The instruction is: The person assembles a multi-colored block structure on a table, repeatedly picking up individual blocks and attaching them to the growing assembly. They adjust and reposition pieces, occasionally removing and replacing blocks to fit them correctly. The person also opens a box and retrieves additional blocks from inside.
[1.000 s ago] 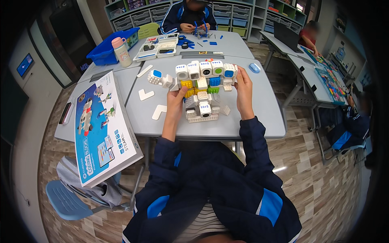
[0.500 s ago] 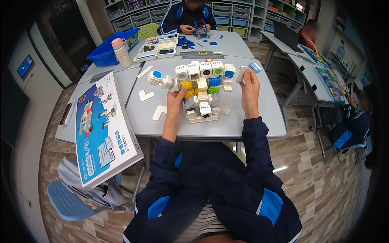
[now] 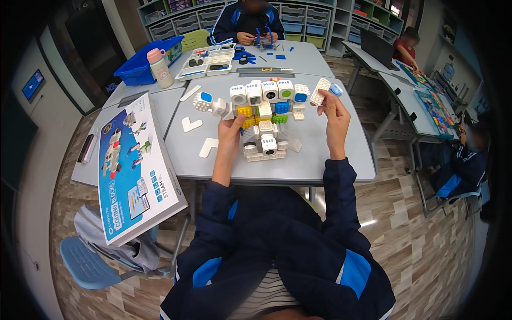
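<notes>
A robot-like figure of white building blocks [image 3: 270,145], with yellow, green and blue bricks in its middle, stands upright on the table. Its left arm of white blocks [image 3: 204,102] sticks out sideways. My left hand [image 3: 228,141] is closed on the figure's left side, thumb on the yellow bricks. To the right of the figure, my right hand [image 3: 337,124] pinches a white studded brick [image 3: 320,92], apart from the figure. A small blue-and-white piece [image 3: 335,89] shows just behind those fingertips; whether it touches the brick I cannot tell.
L-shaped white pieces [image 3: 192,125] lie on the table [image 3: 341,165] left of the figure. A large kit box [image 3: 141,176] overhangs the near left edge. Farther back are a bottle [image 3: 160,69], a parts tray [image 3: 205,63], a blue bin [image 3: 140,61] and another person's hands [image 3: 246,38].
My right hand has turned, so the white brick now shows its studded face and tilts leftward. My left hand keeps its hold on the figure, which has barely moved.
</notes>
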A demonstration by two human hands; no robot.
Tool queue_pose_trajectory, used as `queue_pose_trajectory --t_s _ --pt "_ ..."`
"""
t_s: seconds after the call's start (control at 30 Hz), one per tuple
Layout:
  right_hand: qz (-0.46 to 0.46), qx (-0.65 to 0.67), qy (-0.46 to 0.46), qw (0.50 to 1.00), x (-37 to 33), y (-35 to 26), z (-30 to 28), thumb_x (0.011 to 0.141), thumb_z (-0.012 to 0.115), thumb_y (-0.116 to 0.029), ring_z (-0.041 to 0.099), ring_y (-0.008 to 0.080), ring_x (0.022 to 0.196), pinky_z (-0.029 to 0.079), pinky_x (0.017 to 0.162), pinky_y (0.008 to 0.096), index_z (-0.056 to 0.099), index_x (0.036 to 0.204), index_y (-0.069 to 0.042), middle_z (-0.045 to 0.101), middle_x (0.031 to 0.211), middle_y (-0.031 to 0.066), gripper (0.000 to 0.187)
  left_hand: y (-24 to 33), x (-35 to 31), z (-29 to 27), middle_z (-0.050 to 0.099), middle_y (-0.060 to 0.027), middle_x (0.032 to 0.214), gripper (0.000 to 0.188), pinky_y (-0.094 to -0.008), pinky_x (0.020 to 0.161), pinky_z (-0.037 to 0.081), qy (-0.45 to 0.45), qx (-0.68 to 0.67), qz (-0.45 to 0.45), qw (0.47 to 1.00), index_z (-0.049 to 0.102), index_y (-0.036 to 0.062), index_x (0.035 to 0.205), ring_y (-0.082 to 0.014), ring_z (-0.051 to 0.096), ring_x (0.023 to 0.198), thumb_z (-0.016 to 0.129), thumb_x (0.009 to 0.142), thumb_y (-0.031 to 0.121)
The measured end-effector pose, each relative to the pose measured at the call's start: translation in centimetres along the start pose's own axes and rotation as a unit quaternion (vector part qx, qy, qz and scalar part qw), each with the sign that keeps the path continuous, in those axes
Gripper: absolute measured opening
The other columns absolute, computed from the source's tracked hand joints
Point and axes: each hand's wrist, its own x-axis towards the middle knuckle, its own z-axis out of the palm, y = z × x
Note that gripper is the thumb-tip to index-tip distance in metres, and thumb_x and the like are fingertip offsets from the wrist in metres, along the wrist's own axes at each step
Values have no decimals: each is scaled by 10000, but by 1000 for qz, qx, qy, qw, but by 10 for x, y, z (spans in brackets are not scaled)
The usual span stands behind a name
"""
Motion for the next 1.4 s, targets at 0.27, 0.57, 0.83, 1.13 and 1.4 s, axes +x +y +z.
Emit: queue_pose_trajectory --t_s 0.27,0.57,0.83,1.13,1.4 --pt "-115 -270 61 954 1 -20 21 935 712 -32 677 86 724 526 656 226 644 1325 -15 745 904 90 396 0 0 0 666 -138 1274 519 -359 1035 473 0 4 1 1000 566 -58 1343 -203 633 1163 732 968 259" --pt "-150 -248 74 954 -6 -25 36 896 757 -55 698 133 753 550 660 253 717 1142 -10 736 958 99 253 -3 1 -3 662 -143 1285 478 -360 1041 467 -2 -4 0 1000 566 -58 1339 -203 624 1181 714 981 222" --pt "-44 -39 21 998 -15 -7 36 899 771 -59 650 107 898 558 823 277 677 1201 22 675 1049 75 326 1 -1 1 669 -136 1271 477 -359 1040 469 0 -1 -1 1000 571 -55 1335 -198 631 1165 710 984 236" --pt "-19 51 19 998 -12 6 30 977 704 -121 631 120 913 528 854 278 660 1199 30 689 1045 79 272 -2 1 -1 663 -124 1282 464 -356 1041 465 2 1 -1 1000 565 -36 1344 -193 625 1172 707 985 223" --pt "25 73 -57 995 3 -3 15 983 685 -115 635 139 898 519 839 287 643 1218 33 709 1099 108 281 0 0 2 664 -128 1277 468 -358 1036 468 -9 -8 12 1000 567 -41 1341 -197 627 1168 709 984 226"
